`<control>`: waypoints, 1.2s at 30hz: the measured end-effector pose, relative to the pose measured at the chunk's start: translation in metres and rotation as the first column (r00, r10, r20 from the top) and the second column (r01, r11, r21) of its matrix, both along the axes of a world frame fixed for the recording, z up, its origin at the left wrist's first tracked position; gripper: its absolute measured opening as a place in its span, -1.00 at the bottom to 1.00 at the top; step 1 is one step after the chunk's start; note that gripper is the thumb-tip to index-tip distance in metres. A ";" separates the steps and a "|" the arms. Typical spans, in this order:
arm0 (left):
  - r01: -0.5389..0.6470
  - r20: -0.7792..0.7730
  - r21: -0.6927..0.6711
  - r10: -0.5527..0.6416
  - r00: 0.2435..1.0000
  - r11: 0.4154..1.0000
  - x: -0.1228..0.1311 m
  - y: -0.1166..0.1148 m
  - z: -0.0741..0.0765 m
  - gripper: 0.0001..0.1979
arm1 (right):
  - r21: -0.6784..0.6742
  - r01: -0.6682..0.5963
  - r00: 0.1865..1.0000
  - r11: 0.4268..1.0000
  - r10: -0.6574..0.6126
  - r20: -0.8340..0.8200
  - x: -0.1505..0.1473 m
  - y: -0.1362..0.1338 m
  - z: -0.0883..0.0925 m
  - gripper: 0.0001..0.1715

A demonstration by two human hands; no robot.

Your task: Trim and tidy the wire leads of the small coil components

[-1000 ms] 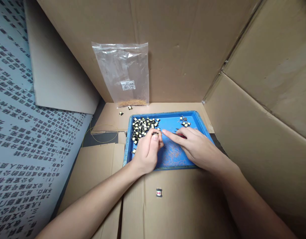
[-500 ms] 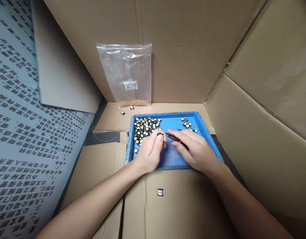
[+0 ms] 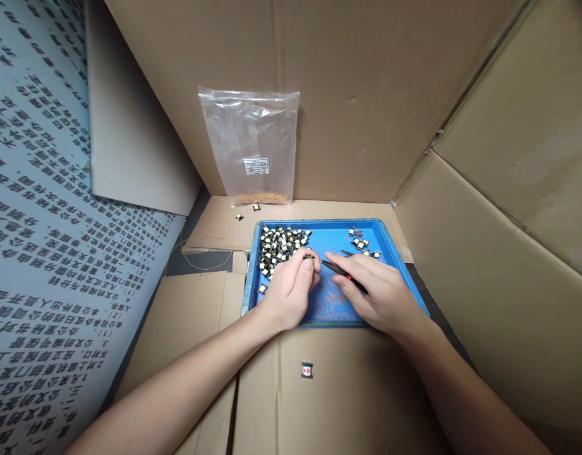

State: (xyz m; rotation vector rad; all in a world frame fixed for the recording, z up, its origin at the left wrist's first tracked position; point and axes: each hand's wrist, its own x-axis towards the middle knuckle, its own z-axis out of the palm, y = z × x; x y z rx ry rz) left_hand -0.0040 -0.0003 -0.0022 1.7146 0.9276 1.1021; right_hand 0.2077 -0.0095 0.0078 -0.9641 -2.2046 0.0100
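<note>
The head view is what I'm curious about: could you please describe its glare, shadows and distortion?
In the head view, glare streaks the upper plastic bag; same view, shade darkens the cardboard below the right hand; same view, printing on the sheet looks stretched toward the left edge.

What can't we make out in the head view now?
All in the head view:
Small part: mostly covered by the left hand.
Black tool: handles hidden by the right hand.
Second dark tip: right hand hides whether it joins that tool.
Bag label: print too small.
Heap: count lost to overlap.
</note>
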 end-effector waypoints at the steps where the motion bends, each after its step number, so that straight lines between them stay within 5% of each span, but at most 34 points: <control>1: 0.004 0.007 -0.001 -0.004 1.000 1.000 0.000 0.000 0.000 -0.60 | 0.000 0.002 1.000 1.000 -0.002 0.000 0.000 0.000 0.000 -0.59; 29: -0.011 0.006 0.015 0.011 1.000 1.000 -0.001 0.000 0.003 -0.59 | 0.057 -0.077 0.996 0.995 0.080 -0.049 0.003 -0.002 0.002 -0.57; 36: -0.043 -0.101 0.064 0.049 0.994 0.997 0.000 0.000 0.005 -0.65 | -0.003 -0.004 1.000 1.000 0.004 0.030 -0.003 -0.003 0.001 -0.60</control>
